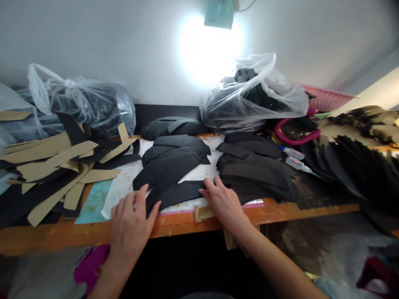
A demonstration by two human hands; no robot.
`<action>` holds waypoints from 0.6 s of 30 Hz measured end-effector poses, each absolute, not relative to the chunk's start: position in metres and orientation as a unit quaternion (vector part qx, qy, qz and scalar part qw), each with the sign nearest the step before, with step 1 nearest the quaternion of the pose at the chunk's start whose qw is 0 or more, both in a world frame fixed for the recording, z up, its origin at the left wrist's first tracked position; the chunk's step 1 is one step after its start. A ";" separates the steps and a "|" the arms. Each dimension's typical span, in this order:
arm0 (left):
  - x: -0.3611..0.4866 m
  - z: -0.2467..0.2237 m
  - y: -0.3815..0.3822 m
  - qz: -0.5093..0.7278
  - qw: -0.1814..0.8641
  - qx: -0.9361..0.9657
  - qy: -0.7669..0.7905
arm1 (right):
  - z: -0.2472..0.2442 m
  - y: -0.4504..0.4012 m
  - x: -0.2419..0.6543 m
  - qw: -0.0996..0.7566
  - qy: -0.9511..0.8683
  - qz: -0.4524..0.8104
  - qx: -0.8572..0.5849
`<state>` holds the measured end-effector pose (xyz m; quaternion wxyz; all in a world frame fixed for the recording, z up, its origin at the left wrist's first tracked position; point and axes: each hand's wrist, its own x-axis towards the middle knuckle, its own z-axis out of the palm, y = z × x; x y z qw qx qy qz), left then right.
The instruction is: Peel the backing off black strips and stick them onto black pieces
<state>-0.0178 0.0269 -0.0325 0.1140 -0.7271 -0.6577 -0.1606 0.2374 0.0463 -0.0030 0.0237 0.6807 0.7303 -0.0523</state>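
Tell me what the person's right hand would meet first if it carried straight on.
The right hand would probably meet the long flat black cut-out piece just beside it, though depth is unclear.

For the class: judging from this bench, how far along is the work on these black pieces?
Apparently done: black pieces sit in stacks on a white sheet. In hand: the left hand and right hand rest on one black piece. Left: tan-and-black strips heaped nearby, and black material inside a plastic bag.
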 end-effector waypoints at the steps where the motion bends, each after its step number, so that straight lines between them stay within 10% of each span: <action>1: -0.014 -0.035 0.026 -0.173 0.122 -0.753 -0.623 | -0.003 0.045 0.237 0.021 0.728 -0.051 0.684; 18: 0.022 -0.056 -0.009 -0.198 0.047 -0.874 -0.440 | -0.004 0.018 0.256 -0.050 0.716 -0.098 0.690</action>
